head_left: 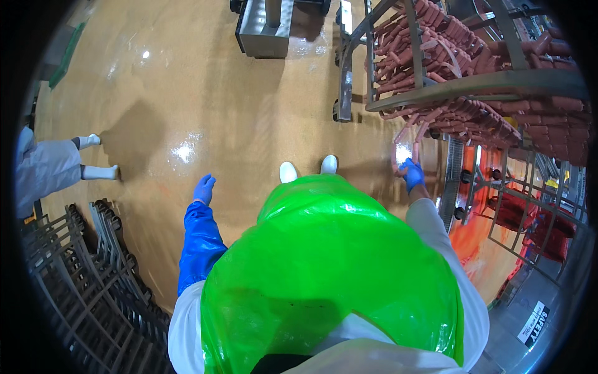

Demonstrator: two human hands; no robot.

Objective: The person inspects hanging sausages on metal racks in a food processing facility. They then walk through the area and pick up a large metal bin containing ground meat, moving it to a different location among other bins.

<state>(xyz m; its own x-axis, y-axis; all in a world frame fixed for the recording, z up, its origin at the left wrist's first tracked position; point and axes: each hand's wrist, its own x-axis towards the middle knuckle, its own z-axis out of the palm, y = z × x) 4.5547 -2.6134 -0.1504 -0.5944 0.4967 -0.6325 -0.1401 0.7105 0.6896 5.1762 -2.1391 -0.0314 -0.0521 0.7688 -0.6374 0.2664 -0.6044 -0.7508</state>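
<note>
My right hand, in a blue glove, is closed at the lower end of a string of pink sausage links. The string dangles from the near corner of a metal rack at the upper right. Many more linked sausages hang in rows on that rack. Out to the left, over the floor, my left hand is also blue-gloved, with a blue plastic sleeve above it. It holds nothing, and its fingers are loosely bent and partly apart.
Nested metal racks on wheels stand at the lower left. Beyond them is another person in a white coat and boots. A steel wheeled stand is ahead. Red-lit floor and a grey cabinet lie at the right.
</note>
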